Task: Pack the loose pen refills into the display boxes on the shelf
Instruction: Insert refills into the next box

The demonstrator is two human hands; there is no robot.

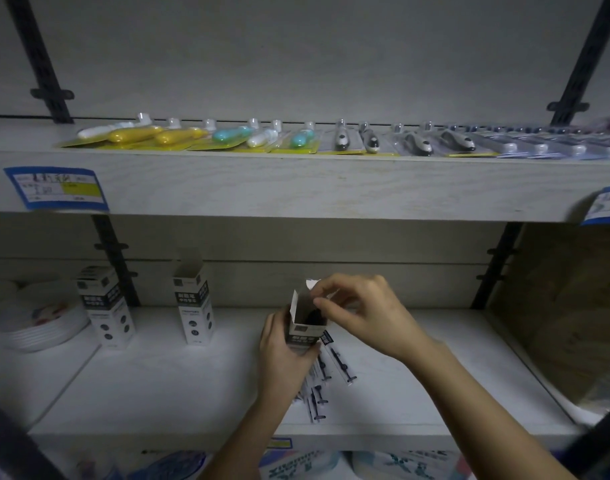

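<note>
My left hand (284, 358) grips an upright grey-and-white display box (301, 327) standing on the lower shelf (158, 393), its top flaps open and dark refills visible inside. My right hand (359, 313) hovers over the box's mouth, fingertips pinching the white top flap (312, 284) at the opening. Several loose pen refills (326, 379) in clear sleeves lie on the shelf just behind and right of my left wrist. Two more display boxes stand to the left: one with its flap up (193, 306), one closed (104, 306).
A stack of white plates (37, 320) sits at the far left of the lower shelf. The upper shelf (296, 188) carries a row of blister-packed items and blue price labels. A brown package (580, 323) leans at the right end.
</note>
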